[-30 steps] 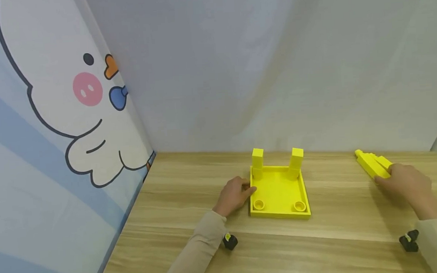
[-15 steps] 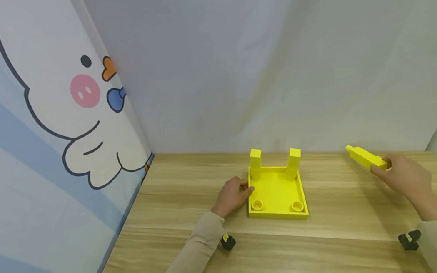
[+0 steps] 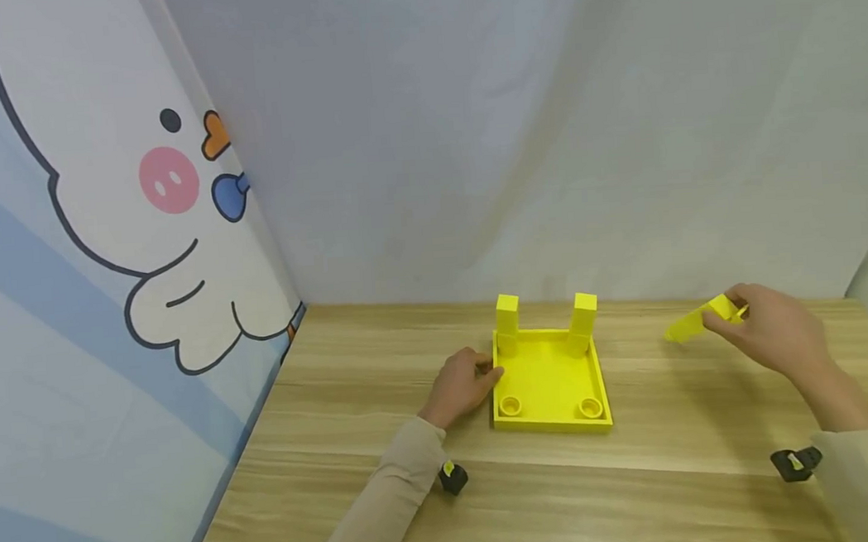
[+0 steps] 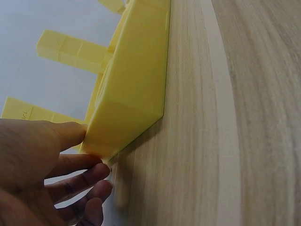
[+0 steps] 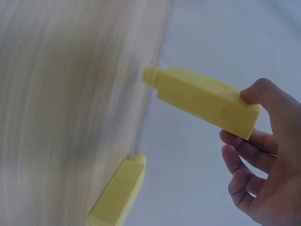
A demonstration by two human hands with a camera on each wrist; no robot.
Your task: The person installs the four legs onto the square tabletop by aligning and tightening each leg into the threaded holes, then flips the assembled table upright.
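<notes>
A square yellow tray (image 3: 552, 425) with low walls lies on the table. Two yellow posts (image 3: 507, 316) stand upright at its back corners, and round sockets (image 3: 590, 408) show at its front corners. My left hand (image 3: 459, 385) pinches the tray's left wall, thumb on the rim and forefinger against the outside. To the right, my right hand (image 3: 777, 329) holds a yellow rectangular post (image 5: 202, 99) above the table by one end, between thumb and fingers. It bears the number 115, and its round peg points away from the hand. Another pegged yellow post (image 5: 117, 193) lies on the table nearby.
The wood-grain table (image 3: 379, 341) ends at a pale grey cloth backdrop (image 3: 427, 155). A curtain with a cartoon figure (image 3: 138, 198) borders the left side. Small black devices (image 3: 453, 478) sit beside both sleeves.
My right hand has lifted the post off the table, moved it left and turned its peg end downward to the left. The left hand and tray stay in place.
</notes>
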